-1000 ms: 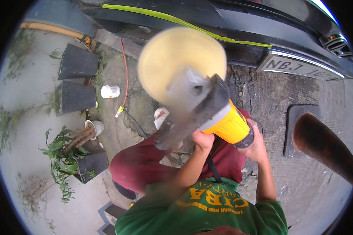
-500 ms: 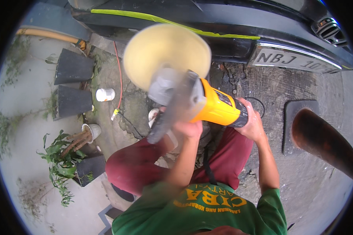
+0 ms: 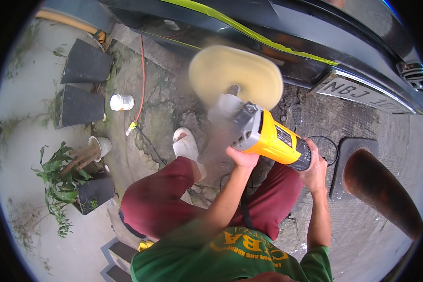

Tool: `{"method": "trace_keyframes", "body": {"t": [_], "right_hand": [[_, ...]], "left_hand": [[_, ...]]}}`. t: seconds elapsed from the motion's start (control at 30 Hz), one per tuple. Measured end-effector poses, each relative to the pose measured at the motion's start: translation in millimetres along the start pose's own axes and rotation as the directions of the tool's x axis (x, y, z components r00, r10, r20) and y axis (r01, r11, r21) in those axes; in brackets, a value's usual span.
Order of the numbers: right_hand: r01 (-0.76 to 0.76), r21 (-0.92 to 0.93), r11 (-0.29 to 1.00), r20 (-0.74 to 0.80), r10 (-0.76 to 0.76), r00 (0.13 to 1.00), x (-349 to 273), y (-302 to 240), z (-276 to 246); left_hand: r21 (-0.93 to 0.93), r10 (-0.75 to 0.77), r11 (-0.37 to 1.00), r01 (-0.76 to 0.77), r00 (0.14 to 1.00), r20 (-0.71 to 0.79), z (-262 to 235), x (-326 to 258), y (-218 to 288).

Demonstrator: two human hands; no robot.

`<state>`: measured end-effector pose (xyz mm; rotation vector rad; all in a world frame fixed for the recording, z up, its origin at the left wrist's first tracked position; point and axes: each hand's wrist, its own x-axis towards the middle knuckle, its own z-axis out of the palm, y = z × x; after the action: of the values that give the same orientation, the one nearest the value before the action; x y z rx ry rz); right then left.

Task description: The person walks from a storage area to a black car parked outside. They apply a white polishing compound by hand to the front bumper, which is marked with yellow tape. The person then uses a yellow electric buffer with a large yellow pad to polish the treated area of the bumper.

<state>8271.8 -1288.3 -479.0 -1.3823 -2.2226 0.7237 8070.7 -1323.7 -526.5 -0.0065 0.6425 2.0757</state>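
Observation:
A yellow and black power polisher [image 3: 276, 137] is held in both my hands, with a round cream buffing pad [image 3: 237, 70] at its far end. My right hand [image 3: 313, 163] is wrapped around the black rear grip. At the front, my left hand [image 3: 243, 157] grips beside the grey head; its fingers are mostly hidden and a smear crosses that spot. The blurred pad stands at the lower part of a dark car bumper [image 3: 296, 35]; whether it touches, I cannot tell. Yellow-green tape [image 3: 249, 32] runs along the bumper above the pad.
An orange cord [image 3: 143, 80] joins a black cord on the rough concrete, near a white tub [image 3: 122, 102]. Dark planters [image 3: 87, 61] and a leafy plant [image 3: 61, 181] line the left wall. A brown-black post [image 3: 378, 188] stands on a base at right.
The polisher and pad have shifted right and the pad has tilted, now showing narrower. The view has moved too. The dark side bar seen before the left hand no longer shows clearly.

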Motion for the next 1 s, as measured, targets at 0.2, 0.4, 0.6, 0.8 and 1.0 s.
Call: {"method": "trace_keyframes", "body": {"t": [0.2, 0.4, 0.6, 0.8, 1.0], "right_hand": [[0.074, 0.039, 0.996, -0.104, -0.070, 0.992, 18, -34, 21], [0.090, 0.056, 0.994, -0.049, -0.087, 0.995, 23, -13, 47], [0.080, 0.226, 0.971, -0.015, -0.078, 0.997, 40, 24, 70], [-0.009, 0.333, 0.943, 0.005, 0.008, 1.000, 13, 62, 54], [-0.101, 0.355, 0.929, -0.021, 0.116, 0.993, -16, 81, 39]], "left_hand": [[-0.018, 0.052, 0.998, -0.053, 0.997, -0.049, 3, 24, 45], [-0.094, 0.078, 0.993, -0.068, 0.992, 0.103, -17, 32, 35], [0.138, 0.118, 0.980, -0.141, 0.980, 0.163, 13, 23, 32], [0.296, -0.123, 0.951, 0.093, 0.989, 0.084, -31, -9, -17], [0.232, -0.258, 0.946, 0.228, 0.960, 0.107, 25, -32, -29]]}}
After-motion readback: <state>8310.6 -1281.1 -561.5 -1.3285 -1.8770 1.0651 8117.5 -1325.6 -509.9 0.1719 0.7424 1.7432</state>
